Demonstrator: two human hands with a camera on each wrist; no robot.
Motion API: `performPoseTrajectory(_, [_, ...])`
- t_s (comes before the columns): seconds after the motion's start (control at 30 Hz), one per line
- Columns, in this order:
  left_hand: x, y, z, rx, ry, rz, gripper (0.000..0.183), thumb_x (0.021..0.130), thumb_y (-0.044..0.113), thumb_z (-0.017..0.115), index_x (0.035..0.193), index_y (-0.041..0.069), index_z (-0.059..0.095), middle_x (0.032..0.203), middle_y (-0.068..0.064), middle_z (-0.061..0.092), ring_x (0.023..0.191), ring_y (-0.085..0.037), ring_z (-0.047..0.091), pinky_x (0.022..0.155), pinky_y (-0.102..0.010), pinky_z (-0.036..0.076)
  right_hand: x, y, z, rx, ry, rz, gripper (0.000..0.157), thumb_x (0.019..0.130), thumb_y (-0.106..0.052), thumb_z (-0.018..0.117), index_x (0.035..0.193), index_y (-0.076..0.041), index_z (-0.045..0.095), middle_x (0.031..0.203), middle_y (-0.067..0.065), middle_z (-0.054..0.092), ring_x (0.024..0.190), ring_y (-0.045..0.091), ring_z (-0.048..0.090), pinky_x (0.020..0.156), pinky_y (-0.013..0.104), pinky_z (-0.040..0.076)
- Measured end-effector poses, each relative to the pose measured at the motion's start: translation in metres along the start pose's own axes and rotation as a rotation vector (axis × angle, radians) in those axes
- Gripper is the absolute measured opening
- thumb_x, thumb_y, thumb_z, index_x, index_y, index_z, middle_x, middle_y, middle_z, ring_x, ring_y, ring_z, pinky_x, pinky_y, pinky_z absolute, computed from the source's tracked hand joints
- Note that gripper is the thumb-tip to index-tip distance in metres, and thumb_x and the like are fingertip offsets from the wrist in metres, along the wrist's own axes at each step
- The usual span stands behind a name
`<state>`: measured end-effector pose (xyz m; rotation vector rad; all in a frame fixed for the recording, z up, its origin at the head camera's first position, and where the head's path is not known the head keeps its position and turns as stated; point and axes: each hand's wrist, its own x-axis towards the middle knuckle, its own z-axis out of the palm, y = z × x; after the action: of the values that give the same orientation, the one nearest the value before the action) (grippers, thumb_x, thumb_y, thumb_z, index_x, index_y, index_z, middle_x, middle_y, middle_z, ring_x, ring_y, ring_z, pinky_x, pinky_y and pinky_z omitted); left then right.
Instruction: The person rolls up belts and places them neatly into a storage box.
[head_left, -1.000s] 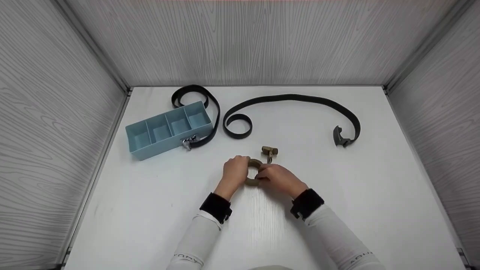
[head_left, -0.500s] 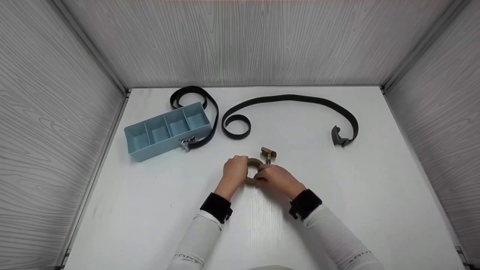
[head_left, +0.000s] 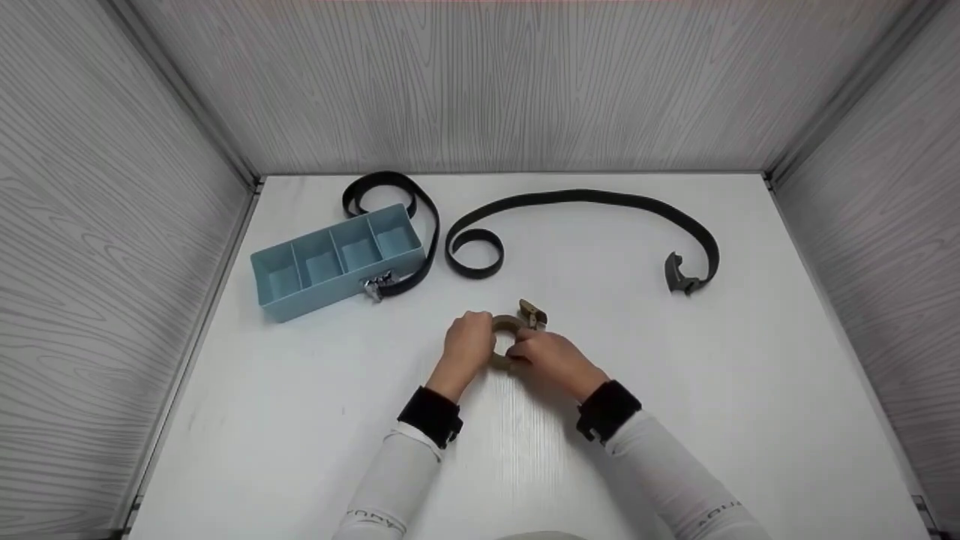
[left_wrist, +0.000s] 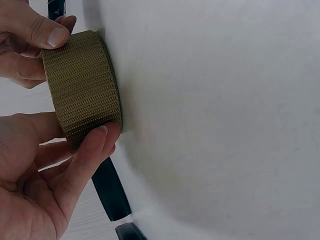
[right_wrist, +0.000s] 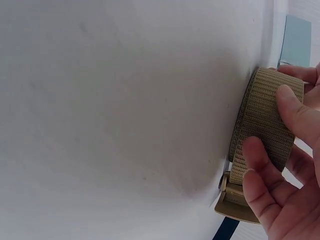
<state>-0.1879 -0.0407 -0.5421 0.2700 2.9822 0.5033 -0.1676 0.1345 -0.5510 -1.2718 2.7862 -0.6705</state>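
A tan webbing belt (left_wrist: 82,82) is rolled into an open-centred coil between my two hands, standing on its edge on the white table (head_left: 300,420). My left hand (head_left: 469,346) grips the coil's left side, with fingers and thumb across its outer face in the left wrist view. On the coil's right side, my right hand (head_left: 559,360) pinches the band, its thumb and fingertips pressing the webbing. The belt's brass-coloured buckle (head_left: 533,314) sticks out just beyond my right fingers; in the right wrist view it lies against the end of the roll.
A blue four-compartment tray (head_left: 337,289) stands at the left. Behind and beside it curls a black belt (head_left: 431,217) with a shiny silver buckle (head_left: 380,285). Another black belt (head_left: 585,196) stretches across the back, ending at a dark grey buckle (head_left: 681,276). Wood-patterned walls enclose the table.
The brass-coloured buckle has turned and drawn in closer to the coil and my right hand, shifting slightly left and towards me. Both hands keep their hold on the belt.
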Motion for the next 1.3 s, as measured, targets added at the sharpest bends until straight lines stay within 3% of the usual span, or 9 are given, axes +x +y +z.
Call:
performPoseTrajectory(0.17, [0.0, -0.001, -0.001, 0.007, 0.012, 0.026, 0.012, 0.084, -0.004, 0.062, 0.087, 0.001, 0.072, 0.084, -0.015, 0.071, 0.077, -0.03, 0.068, 0.065, -0.04, 0.053, -0.001, 0.004, -0.005, -0.023, 0.011, -0.009, 0.018, 0.087, -0.002, 0.071, 0.101, -0.011, 0.076, 0.109, 0.004, 0.063, 0.09, 0.018, 0.065, 0.073, 0.031, 0.052])
performPoseTrajectory(0.37, [0.0, -0.003, 0.0, 0.008, 0.007, 0.057, 0.014, 0.087, -0.004, 0.06, 0.089, 0.004, 0.072, 0.088, -0.013, 0.071, 0.083, -0.029, 0.068, 0.072, -0.04, 0.052, -0.002, 0.012, -0.013, -0.196, 0.09, 0.069, 0.027, 0.083, -0.004, 0.077, 0.107, -0.015, 0.074, 0.124, 0.006, 0.055, 0.061, 0.018, 0.059, 0.055, 0.032, 0.05])
performPoseTrajectory(0.57, [0.001, -0.004, 0.0, 0.007, 0.005, 0.075, 0.013, 0.085, -0.005, 0.061, 0.088, 0.004, 0.071, 0.088, -0.014, 0.071, 0.083, -0.031, 0.068, 0.072, -0.041, 0.052, -0.003, 0.016, -0.014, -0.248, 0.119, 0.121, 0.029, 0.08, -0.015, 0.082, 0.107, -0.018, 0.073, 0.118, 0.008, 0.052, 0.064, 0.02, 0.057, 0.05, 0.035, 0.048])
performPoseTrajectory(0.83, [0.004, -0.006, 0.0, 0.044, -0.032, 0.165, 0.017, 0.087, -0.003, 0.061, 0.092, 0.008, 0.072, 0.09, -0.01, 0.07, 0.086, -0.028, 0.067, 0.075, -0.04, 0.052, -0.004, 0.02, -0.016, -0.078, 0.048, 0.053, 0.04, 0.08, -0.022, 0.08, 0.118, -0.015, 0.068, 0.099, 0.005, 0.044, 0.061, 0.015, 0.047, 0.056, 0.029, 0.043])
performPoseTrajectory(1.0, [0.004, -0.008, -0.001, 0.101, -0.014, 0.225, 0.017, 0.093, 0.006, 0.057, 0.095, 0.011, 0.073, 0.092, -0.007, 0.071, 0.087, -0.026, 0.066, 0.074, -0.04, 0.052, -0.003, 0.02, -0.016, -0.216, 0.107, 0.01, 0.022, 0.084, -0.019, 0.077, 0.106, -0.018, 0.072, 0.091, 0.004, 0.047, 0.055, 0.013, 0.043, 0.049, 0.03, 0.042])
performPoseTrajectory(1.1, [0.003, -0.009, -0.001, 0.116, -0.005, 0.241, 0.017, 0.094, 0.008, 0.056, 0.097, 0.01, 0.073, 0.092, -0.008, 0.07, 0.087, -0.027, 0.066, 0.074, -0.04, 0.051, -0.002, 0.02, -0.014, -0.279, 0.131, -0.001, 0.023, 0.085, -0.021, 0.076, 0.108, -0.02, 0.072, 0.087, 0.006, 0.047, 0.052, 0.013, 0.041, 0.046, 0.031, 0.041])
performPoseTrajectory(1.3, [0.003, -0.009, -0.002, 0.116, -0.01, 0.243, 0.017, 0.093, 0.005, 0.057, 0.099, 0.009, 0.073, 0.093, -0.008, 0.07, 0.088, -0.026, 0.066, 0.077, -0.04, 0.051, -0.006, 0.02, -0.013, -0.134, 0.022, 0.025, 0.041, 0.089, -0.013, 0.072, 0.129, -0.018, 0.062, 0.089, 0.009, 0.049, 0.059, 0.016, 0.048, 0.054, 0.032, 0.046])
